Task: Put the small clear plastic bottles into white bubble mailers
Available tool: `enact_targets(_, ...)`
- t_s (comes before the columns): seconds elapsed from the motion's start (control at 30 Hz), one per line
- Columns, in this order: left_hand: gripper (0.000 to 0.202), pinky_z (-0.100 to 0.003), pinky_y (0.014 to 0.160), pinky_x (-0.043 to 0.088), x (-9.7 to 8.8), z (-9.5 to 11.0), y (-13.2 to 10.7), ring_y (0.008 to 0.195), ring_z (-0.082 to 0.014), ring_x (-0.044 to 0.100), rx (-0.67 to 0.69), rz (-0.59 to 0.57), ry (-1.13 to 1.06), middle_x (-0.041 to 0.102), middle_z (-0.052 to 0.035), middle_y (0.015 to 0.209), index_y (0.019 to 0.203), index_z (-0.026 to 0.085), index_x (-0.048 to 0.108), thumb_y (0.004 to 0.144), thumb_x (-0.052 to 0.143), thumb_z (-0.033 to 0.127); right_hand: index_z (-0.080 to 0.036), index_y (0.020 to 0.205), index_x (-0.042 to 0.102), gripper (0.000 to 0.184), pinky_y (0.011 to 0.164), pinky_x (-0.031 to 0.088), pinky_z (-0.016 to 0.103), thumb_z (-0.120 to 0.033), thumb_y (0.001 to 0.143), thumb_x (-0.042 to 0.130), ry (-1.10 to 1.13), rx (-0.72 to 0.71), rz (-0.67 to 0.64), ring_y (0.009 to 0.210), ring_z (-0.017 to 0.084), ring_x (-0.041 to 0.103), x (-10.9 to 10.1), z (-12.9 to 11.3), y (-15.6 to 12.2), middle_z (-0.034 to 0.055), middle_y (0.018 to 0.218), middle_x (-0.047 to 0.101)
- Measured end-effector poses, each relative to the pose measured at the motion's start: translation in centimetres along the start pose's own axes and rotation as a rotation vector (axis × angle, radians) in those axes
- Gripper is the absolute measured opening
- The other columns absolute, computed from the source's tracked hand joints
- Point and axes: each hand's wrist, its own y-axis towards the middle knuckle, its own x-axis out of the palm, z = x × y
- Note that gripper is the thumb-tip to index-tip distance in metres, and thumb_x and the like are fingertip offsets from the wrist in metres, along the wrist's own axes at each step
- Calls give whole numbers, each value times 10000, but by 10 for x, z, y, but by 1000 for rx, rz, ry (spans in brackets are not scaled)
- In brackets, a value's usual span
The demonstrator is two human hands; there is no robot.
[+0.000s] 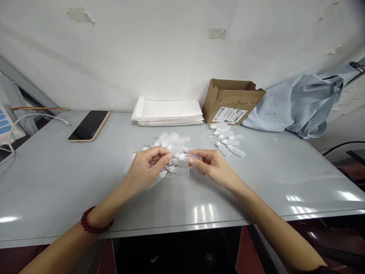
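bottle (193,156) pinched in the right hand (214,166)

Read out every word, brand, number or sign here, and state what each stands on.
No text is readable.
White label on the cardboard box: print and a barcode, too small to read.
Box front, above the label: faint marking, too blurred.
Translucent plastic pieces: no lettering visible.
Phone: dark screen, no text visible.
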Motion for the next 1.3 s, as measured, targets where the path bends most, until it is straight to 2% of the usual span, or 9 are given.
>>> enact_targets(0.2, 151, -165, 512, 426, 2, -3, 1, 511, -70, 500, 44, -5, 41, 547, 49, 553, 703, 169, 623, 828, 581, 244, -141, 1043, 704, 329, 455, 276, 225, -349, 815, 590, -14, -7, -10, 471, 72, 368, 1, 5, 1, -42, 534, 448)
enact_targets(0.63, 157, -179, 505, 421, 4, -6, 0, 526, -78, 524, 36, -44, 36, 581, 33, 597, 732, 161, 619, 827, 558, 271, -121, 1041, 695, 330, 436, 303, 220, -330, 802, 603, 17, 14, -26, 420, 62, 402, 1, 7, 2, -44, 544, 479)
enact_targets(1.0, 161, -185, 509, 406, 5, -6, -2, 511, -74, 496, 42, -57, 41, 538, 46, 558, 732, 166, 608, 838, 555, 276, -122, 1022, 699, 318, 425, 301, 217, -327, 795, 612, 43, 29, -33, 420, 53, 413, 2, 6, 0, -18, 634, 557)
enact_targets(1.3, 165, -190, 513, 405, 5, -9, -1, 527, -80, 508, 36, -86, 36, 560, 38, 585, 746, 167, 612, 842, 551, 286, -121, 1039, 692, 357, 425, 304, 223, -369, 794, 614, 45, 45, -55, 424, 53, 405, 2, 8, 2, 4, 685, 594)
